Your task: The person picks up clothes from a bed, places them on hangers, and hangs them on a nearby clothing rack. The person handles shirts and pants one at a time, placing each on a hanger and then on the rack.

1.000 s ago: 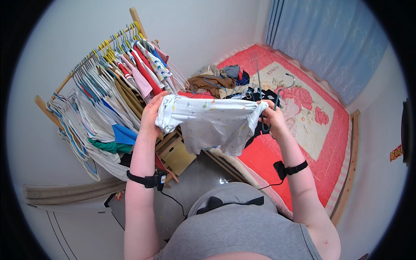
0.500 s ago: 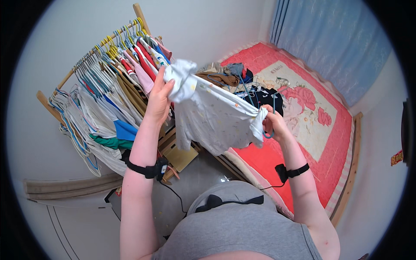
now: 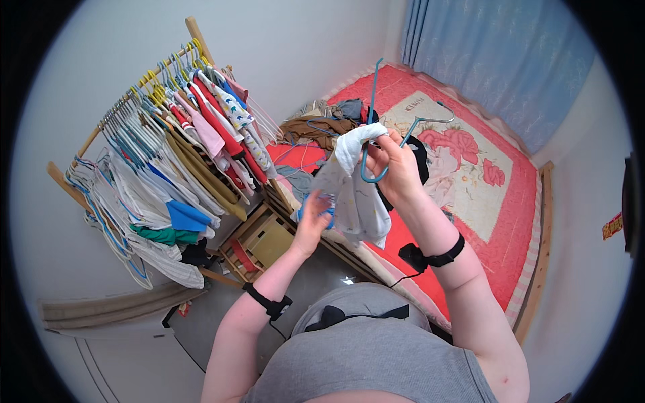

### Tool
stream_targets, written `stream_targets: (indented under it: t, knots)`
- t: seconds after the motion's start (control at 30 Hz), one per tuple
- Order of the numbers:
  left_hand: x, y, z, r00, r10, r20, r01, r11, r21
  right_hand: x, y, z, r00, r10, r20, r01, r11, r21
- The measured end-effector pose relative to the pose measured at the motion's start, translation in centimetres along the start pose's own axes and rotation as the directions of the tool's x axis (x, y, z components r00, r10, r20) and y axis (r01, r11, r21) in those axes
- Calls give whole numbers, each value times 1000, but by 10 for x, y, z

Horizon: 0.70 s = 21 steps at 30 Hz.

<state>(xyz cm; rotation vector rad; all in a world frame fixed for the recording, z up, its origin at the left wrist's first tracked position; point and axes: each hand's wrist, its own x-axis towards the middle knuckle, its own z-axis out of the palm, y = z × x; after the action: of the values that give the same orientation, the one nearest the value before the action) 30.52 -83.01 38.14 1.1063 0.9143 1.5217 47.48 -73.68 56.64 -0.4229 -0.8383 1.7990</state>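
Near the centre of the frame, the right hand [image 3: 396,168] was closed around the top of a small white cotton garment with a faint speckled print [image 3: 353,195], bunching its upper edge together with a thin blue wire hanger [image 3: 369,127]. The hanger's hook rose straight above the fist toward the upper middle of the frame, and its lower curve looped just under the fingers. The garment hung down from that fist, draping to the lower left of it.

The left hand [image 3: 314,218] sat lower and to the left, touching the garment's lower left side; its fingers were curled into the cloth there, gripping a fold of it beside a bit of blue.

In the upper left of the frame stood a wooden clothes rack [image 3: 195,33] crowded with shirts on coloured hangers. Below it, left of centre, was a low wooden crate [image 3: 259,238]. Behind the hands, at upper centre, a heap of loose clothes [image 3: 322,124] lay on a red floral bedspread [image 3: 470,181] that filled the right of the frame. A pale blue curtain [image 3: 497,60] hung in the upper right.
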Motion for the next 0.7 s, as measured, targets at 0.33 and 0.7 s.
stream_targets:
  t: [0.33, 0.7]
  knots:
    - [26, -37, -14, 989, -133, -60, 146, 856, 497, -3, -33, -22, 999, -37, -16, 36, 996, -78]
    - [52, 63, -12, 993, 92, -78, -67, 961, 270, -31, -32, -181, 918, -84, -388, -245, 648, -721]
